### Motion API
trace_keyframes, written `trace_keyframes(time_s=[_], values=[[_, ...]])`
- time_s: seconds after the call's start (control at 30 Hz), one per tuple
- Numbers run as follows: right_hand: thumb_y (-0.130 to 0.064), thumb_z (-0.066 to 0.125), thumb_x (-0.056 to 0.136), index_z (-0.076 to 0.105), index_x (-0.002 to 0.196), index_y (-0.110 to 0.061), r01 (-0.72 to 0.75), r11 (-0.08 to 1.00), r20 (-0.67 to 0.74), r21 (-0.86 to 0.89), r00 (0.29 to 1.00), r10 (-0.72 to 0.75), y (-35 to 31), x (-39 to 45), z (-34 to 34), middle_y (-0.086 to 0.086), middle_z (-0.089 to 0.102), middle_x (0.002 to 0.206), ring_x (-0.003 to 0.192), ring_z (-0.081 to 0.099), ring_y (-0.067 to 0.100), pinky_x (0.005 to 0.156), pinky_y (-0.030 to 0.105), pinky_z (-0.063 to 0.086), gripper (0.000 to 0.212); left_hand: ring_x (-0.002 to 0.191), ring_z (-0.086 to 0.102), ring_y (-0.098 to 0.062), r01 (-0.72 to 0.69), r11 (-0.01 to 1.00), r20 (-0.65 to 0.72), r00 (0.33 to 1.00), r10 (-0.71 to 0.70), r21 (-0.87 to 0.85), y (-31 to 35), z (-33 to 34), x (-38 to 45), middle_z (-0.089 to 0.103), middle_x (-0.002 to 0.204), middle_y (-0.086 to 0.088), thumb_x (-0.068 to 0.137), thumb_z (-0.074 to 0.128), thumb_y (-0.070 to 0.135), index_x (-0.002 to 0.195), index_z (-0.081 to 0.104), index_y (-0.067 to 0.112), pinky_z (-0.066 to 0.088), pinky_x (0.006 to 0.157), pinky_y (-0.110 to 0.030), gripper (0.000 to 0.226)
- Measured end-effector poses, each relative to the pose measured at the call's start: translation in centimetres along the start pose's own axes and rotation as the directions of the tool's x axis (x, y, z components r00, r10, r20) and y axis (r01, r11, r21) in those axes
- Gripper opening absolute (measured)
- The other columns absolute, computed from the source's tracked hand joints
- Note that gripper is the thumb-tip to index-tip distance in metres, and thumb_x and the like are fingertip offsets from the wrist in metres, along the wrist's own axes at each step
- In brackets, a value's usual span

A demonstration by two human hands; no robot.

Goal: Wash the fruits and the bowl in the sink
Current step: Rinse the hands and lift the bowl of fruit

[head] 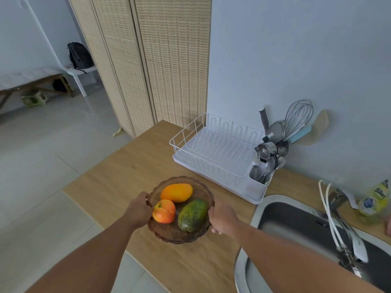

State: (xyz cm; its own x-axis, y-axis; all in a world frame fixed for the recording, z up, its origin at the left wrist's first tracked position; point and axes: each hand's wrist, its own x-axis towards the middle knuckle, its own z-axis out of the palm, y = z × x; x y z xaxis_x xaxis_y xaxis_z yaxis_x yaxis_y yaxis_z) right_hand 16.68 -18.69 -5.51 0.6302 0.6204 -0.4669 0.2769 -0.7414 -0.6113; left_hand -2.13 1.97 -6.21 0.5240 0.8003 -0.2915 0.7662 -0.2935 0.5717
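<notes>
My left hand [137,211] and right hand [222,218] clasp opposite rims of the bowl [169,231] near the tabletop's [127,166] front-left edge, well apart from the sink [296,218]. The mango [176,192], peach [164,211] and papaya [192,215] lie loose; tilting could roll them out. My fingers curl under, hidden; whether the bowl rests or hangs, I cannot tell.

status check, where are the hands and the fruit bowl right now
Left hand and right hand grip opposite rims of the bowl. Three fruits inside, over the counter. Sink to the right, path clear.
</notes>
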Motion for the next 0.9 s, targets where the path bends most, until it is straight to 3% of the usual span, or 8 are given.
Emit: trace_keyframes(time_s=[0.07, 0.13, 0.27, 0.4, 0.5, 0.77, 0.83, 0.9], values=[[-0.018, 0.037, 0.103, 0.049, 0.133, -0.023, 0.002, 1.000, -0.004, 0.021, 1.000, -0.002, 0.0, -0.3, -0.2, 0.013, 0.072, 0.090, 0.050, 0.067, 0.019, 0.042, 0.026, 0.053, 0.033, 0.086, 0.064, -0.031, -0.023, 0.999, -0.028, 0.999, 0.022, -0.023, 0.3, -0.5, -0.6, 0.066, 0.101, -0.012, 0.095, 0.059, 0.019, 0.125, 0.058, 0.011, 0.055, 0.070, -0.039, 0.032], [-0.019, 0.037, 0.102, 0.052, 0.129, -0.022, 0.015, 0.999, -0.020, 0.042, 1.000, -0.014, -0.2, -0.6, -0.4, 0.013, 0.071, 0.089, 0.053, 0.068, 0.022, 0.043, 0.027, 0.055, 0.031, 0.083, 0.063, -0.026, -0.069, 0.997, -0.090, 0.994, 0.064, -0.045, 0.7, -1.1, -1.7, 0.068, 0.098, -0.006, 0.091, 0.064, 0.018, 0.121, 0.063, 0.011, 0.053, 0.068, -0.035, 0.030], [-0.020, 0.040, 0.099, 0.057, 0.119, -0.016, 0.121, 0.992, -0.086, 0.033, 0.989, -0.118, -1.4, -0.8, -1.6, 0.007, 0.065, 0.106, 0.090, 0.064, 0.025, 0.075, 0.038, 0.058, 0.026, 0.071, 0.073, -0.026, -0.053, 0.968, -0.130, 0.991, 0.021, -0.246, 0.9, -2.9, -4.5, 0.068, 0.095, -0.002, 0.085, 0.072, 0.013, 0.109, 0.064, 0.021, 0.063, 0.050, -0.040, 0.027], [-0.019, 0.040, 0.103, 0.055, 0.125, -0.009, 0.203, 0.979, -0.137, -0.022, 0.969, -0.204, -4.0, -0.7, -3.6, 0.012, 0.065, 0.116, 0.098, 0.062, 0.028, 0.079, 0.039, 0.052, 0.028, 0.062, 0.074, -0.030, -0.059, 0.944, -0.222, 0.975, -0.015, -0.325, 2.8, -5.5, -4.6, 0.070, 0.091, -0.008, 0.084, 0.074, 0.013, 0.105, 0.067, 0.018, 0.064, 0.055, -0.049, 0.022], [-0.023, 0.038, 0.105, 0.055, 0.129, -0.010, 0.196, 0.979, -0.213, -0.051, 0.956, -0.203, -5.8, 0.6, -6.0, 0.016, 0.066, 0.120, 0.108, 0.064, 0.035, 0.086, 0.041, 0.052, 0.032, 0.064, 0.074, -0.032, -0.096, 0.932, -0.275, 0.961, -0.004, -0.350, 6.1, -7.4, -3.2, 0.072, 0.090, -0.010, 0.085, 0.074, 0.015, 0.105, 0.070, 0.015, 0.065, 0.056, -0.047, 0.020], [-0.016, 0.051, 0.100, 0.061, 0.119, -0.009, 0.103, 0.986, -0.346, -0.133, 0.927, -0.143, -9.1, 5.7, -16.3, 0.016, 0.068, 0.114, 0.102, 0.067, 0.035, 0.079, 0.038, 0.054, 0.023, 0.053, 0.075, -0.020, -0.200, 0.938, -0.202, 0.968, 0.146, -0.283, 16.2, -9.8, 5.1, 0.077, 0.083, -0.007, 0.085, 0.076, 0.015, 0.106, 0.072, 0.012, 0.064, 0.053, -0.033, 0.021], [-0.009, 0.057, 0.095, 0.062, 0.116, -0.006, 0.049, 0.984, -0.341, -0.171, 0.934, -0.106, -9.2, 6.9, -18.9, 0.017, 0.068, 0.109, 0.098, 0.068, 0.036, 0.072, 0.035, 0.051, 0.022, 0.056, 0.076, -0.025, -0.225, 0.930, -0.155, 0.970, 0.187, -0.289, 18.6, -9.6, 7.4, 0.077, 0.084, -0.010, 0.086, 0.076, 0.016, 0.105, 0.070, 0.009, 0.066, 0.062, -0.041, 0.021], [-0.006, 0.053, 0.095, 0.063, 0.110, -0.002, 0.042, 0.992, -0.336, -0.116, 0.938, -0.079, -9.1, 8.0, -21.2, 0.017, 0.066, 0.094, 0.080, 0.067, 0.032, 0.062, 0.034, 0.051, 0.019, 0.062, 0.077, -0.030, -0.246, 0.925, -0.131, 0.967, 0.217, -0.288, 21.0, -9.0, 9.4, 0.076, 0.086, -0.012, 0.086, 0.076, 0.014, 0.099, 0.069, 0.009, 0.066, 0.070, -0.047, 0.015]])
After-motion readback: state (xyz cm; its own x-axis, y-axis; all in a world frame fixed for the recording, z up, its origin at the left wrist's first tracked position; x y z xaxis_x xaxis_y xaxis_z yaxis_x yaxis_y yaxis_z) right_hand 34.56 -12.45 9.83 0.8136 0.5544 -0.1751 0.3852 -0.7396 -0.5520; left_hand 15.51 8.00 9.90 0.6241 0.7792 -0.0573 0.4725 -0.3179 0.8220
